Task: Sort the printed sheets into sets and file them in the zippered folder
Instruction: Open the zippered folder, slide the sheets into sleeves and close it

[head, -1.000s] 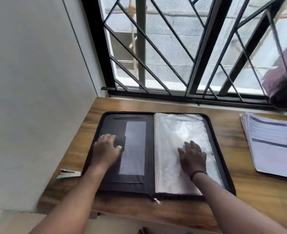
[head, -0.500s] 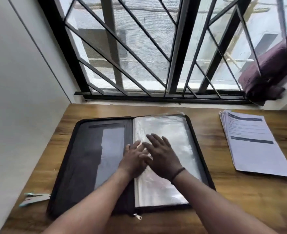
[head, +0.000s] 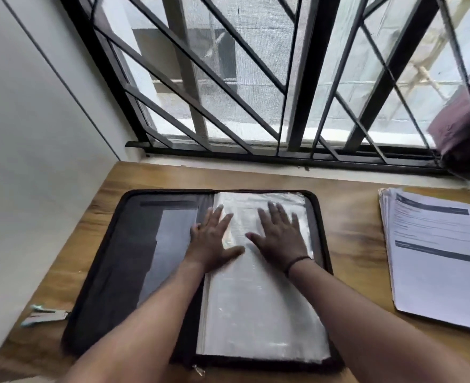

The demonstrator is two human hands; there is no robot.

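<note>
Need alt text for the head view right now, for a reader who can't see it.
Both hands, left hand and right hand, press flat on the clear sleeves of an open zippered folder on a wooden desk. A stack of printed sheets lies to the right.

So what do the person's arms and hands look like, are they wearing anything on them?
Both forearms are bare, with no sleeves in view and no gloves. The right hand has a thin dark band around its wrist. The left hand and its wrist carry nothing that shows. Any rings are too blurred to tell.
</note>
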